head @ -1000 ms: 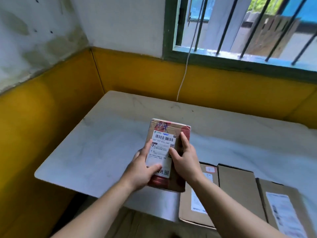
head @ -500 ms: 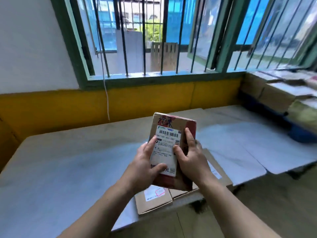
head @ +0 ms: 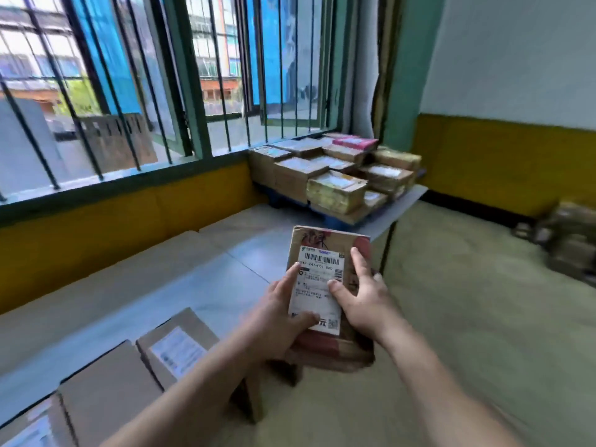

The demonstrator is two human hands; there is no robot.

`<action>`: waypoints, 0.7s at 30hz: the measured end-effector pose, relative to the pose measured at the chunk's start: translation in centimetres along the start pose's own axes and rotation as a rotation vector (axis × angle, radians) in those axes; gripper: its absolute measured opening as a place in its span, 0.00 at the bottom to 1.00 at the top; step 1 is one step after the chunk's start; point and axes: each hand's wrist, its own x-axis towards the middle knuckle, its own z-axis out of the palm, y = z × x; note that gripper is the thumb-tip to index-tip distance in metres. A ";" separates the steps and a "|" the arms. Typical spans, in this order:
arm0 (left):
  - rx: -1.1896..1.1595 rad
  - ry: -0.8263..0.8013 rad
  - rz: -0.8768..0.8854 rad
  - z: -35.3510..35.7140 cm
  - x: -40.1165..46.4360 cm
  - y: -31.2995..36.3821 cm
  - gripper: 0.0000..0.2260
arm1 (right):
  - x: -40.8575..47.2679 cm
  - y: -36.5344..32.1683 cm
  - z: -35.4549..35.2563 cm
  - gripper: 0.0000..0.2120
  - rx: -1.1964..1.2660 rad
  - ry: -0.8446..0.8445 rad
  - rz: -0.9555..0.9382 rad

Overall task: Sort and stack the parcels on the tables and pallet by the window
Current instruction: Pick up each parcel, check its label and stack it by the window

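A small brown parcel (head: 325, 295) with a white shipping label was held upright in mid-air past the near table's edge, gripped on its left side by the left hand (head: 277, 321), thumb curled across the label's foot, and on its right by the right hand (head: 361, 298), thumb and fingers spread and pressed against its face. Two cardboard boxes (head: 135, 372) lay on the grey table (head: 96, 304) to the lower left. Farther off, stacked parcels (head: 335, 172) were piled by the barred window (head: 135, 91).
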 end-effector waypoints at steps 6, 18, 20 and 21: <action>0.023 -0.190 0.069 8.6 8.0 3.6 0.40 | 1.8 7.5 -7.4 0.37 0.008 0.210 0.111; 0.040 -0.392 0.174 17.2 26.8 8.7 0.41 | 15.3 14.7 -16.5 0.37 -0.024 0.360 0.244; 0.077 -0.385 0.199 17.8 29.9 10.1 0.40 | 18.0 15.2 -18.3 0.37 -0.030 0.367 0.248; 0.085 -0.381 0.222 18.2 31.3 10.8 0.40 | 19.3 15.4 -19.2 0.37 -0.035 0.376 0.250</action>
